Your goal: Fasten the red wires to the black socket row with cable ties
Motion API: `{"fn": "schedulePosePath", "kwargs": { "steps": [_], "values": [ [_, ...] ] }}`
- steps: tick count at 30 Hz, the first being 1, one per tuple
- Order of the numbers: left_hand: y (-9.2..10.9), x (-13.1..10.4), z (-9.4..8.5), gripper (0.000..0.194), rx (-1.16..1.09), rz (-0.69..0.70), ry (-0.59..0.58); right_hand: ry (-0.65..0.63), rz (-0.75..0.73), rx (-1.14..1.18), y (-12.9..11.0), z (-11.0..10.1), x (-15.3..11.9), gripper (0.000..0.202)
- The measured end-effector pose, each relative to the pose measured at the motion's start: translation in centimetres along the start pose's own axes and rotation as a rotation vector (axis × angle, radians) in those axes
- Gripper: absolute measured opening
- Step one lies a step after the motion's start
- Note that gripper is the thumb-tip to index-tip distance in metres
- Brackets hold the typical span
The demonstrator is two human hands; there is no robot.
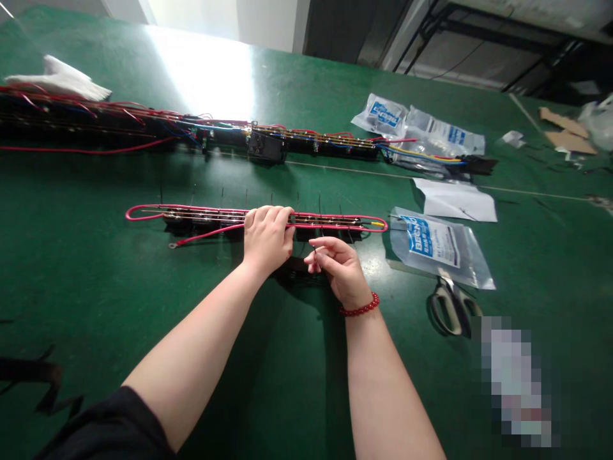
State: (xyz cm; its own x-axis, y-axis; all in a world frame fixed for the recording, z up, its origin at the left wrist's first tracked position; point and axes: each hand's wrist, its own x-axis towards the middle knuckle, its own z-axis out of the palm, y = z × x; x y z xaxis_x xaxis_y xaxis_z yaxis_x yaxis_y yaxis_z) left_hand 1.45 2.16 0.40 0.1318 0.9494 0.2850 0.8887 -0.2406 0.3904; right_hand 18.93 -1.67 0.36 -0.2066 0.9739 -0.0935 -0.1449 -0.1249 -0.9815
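Observation:
In the head view, a long black strip [178,220] with bright metal rods lies on the green table. A red cable [211,238] loops along it, ending in a metal ring terminal [173,245] at the left. My left hand [268,236] is closed over the middle of the strip and cable, its fingers covering that part. Thin black cable ties [222,197] stick up from the strip at intervals. Just in front of the strip, my right hand [335,265] pinches a thin black cable tie [315,250] between thumb and fingers.
Behind lies a longer wired strip [316,142] with a black box [266,147]. To the right are a clear labelled bag [433,243], white paper [454,199], scissors [453,308] and more bags [407,121]. A white cloth [62,80] rests at the far left.

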Motion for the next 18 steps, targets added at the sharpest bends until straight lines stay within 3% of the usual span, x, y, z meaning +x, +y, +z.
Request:
{"fn": "schedulePosePath", "kwargs": {
  "steps": [7, 11, 15, 18],
  "values": [
    [-0.1, 0.0, 0.2, 0.03, -0.012, -0.005, 0.017, -0.071, -0.001, 0.18, -0.2, -1.0, -0.6, 0.041],
    [-0.1, -0.1, 0.2, 0.03, -0.004, 0.004, 0.027, -0.095, -0.053, 0.16, -0.7, -1.0, -0.7, 0.049],
    [-0.1, -0.1, 0.2, 0.03, 0.001, 0.0, 0.026, -0.122, -0.114, 0.209, -1.1, -0.8, -0.5, 0.04],
    [-0.1, -0.1, 0.2, 0.03, 0.001, 0.003, 0.023, -0.089, -0.08, 0.239, -1.4, -0.6, -0.2, 0.027]
  ]
}}
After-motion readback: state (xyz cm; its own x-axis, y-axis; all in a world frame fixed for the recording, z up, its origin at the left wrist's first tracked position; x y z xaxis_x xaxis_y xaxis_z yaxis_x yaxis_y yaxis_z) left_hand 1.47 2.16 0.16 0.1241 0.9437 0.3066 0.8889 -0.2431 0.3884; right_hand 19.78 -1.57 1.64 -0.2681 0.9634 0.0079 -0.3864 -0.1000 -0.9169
